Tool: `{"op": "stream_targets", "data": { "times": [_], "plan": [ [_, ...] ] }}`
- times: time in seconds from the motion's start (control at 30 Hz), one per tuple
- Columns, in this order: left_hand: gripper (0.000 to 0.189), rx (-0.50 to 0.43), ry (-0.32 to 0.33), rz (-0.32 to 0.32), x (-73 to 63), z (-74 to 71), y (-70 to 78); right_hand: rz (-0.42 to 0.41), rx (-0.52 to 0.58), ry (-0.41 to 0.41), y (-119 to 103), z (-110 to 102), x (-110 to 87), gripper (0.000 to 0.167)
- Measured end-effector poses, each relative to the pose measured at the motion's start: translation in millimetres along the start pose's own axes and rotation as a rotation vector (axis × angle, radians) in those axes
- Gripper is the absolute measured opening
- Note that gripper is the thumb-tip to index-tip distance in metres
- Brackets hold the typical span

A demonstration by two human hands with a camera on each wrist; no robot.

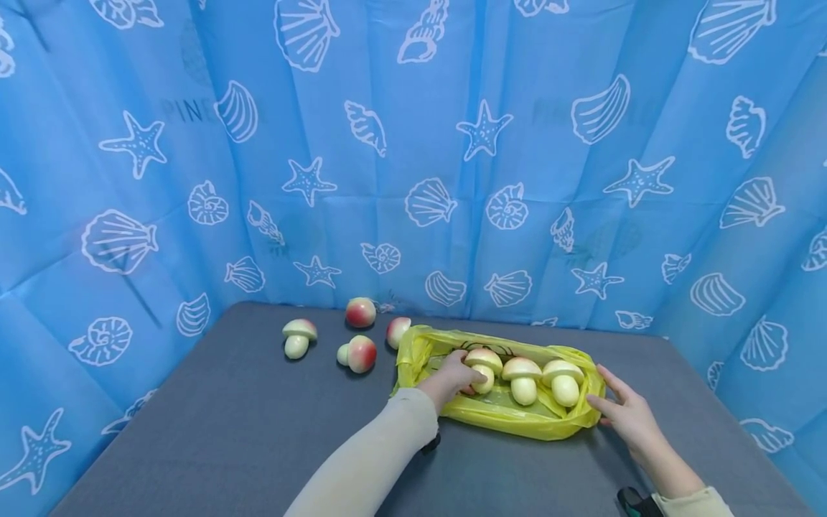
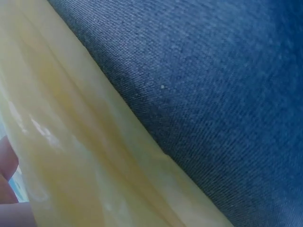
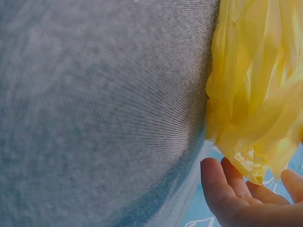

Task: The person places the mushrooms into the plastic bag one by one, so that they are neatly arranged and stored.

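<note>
A yellow plastic bag (image 1: 517,424), spread open like a lined tray, lies on the grey table. Inside it, toward the right, a row of three toy mushrooms rests with cream stems and pinkish caps. My left hand (image 1: 454,377) reaches over the bag's front rim and grips the leftmost mushroom (image 1: 483,361). The middle mushroom (image 1: 523,388) and the right mushroom (image 1: 564,384) lie beside it. At the bag's right end is my right hand (image 1: 629,416), thumb and fingers apart; in the right wrist view its relaxed fingers (image 3: 215,182) are right by the gathered yellow plastic.
Left of the bag several more toy mushrooms lie on the table (image 1: 291,416): one with its stem toward me (image 1: 298,339), one on its side (image 1: 359,355), a red-capped one (image 1: 360,312) and another by the bag's corner (image 1: 398,332). A blue shell-print curtain (image 1: 400,158) hangs behind.
</note>
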State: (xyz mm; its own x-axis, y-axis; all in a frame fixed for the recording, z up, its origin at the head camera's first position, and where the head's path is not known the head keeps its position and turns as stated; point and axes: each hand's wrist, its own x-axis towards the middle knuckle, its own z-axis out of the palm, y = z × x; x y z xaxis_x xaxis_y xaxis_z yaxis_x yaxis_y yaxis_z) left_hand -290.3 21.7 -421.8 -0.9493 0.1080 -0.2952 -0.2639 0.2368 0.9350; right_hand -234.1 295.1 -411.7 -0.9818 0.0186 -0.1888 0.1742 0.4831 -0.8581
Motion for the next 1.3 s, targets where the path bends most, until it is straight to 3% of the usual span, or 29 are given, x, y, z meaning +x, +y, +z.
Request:
{"op": "stream_targets", "data": {
  "times": [0.3,0.67,1.3],
  "plan": [
    [0.066,0.020,0.008,-0.040,0.3,0.1,1.0,-0.025,-0.004,-0.002,-1.5,-0.1,-1.9,0.074],
    [0.067,0.036,0.013,-0.020,-4.1,-2.8,4.0,-0.041,-0.010,-0.011,-1.1,-0.2,-2.7,0.070],
    [0.074,0.137,-0.065,-0.001,-15.9,-18.5,9.5,-0.008,0.005,-0.005,1.5,-0.6,-3.1,0.071]
  ]
}}
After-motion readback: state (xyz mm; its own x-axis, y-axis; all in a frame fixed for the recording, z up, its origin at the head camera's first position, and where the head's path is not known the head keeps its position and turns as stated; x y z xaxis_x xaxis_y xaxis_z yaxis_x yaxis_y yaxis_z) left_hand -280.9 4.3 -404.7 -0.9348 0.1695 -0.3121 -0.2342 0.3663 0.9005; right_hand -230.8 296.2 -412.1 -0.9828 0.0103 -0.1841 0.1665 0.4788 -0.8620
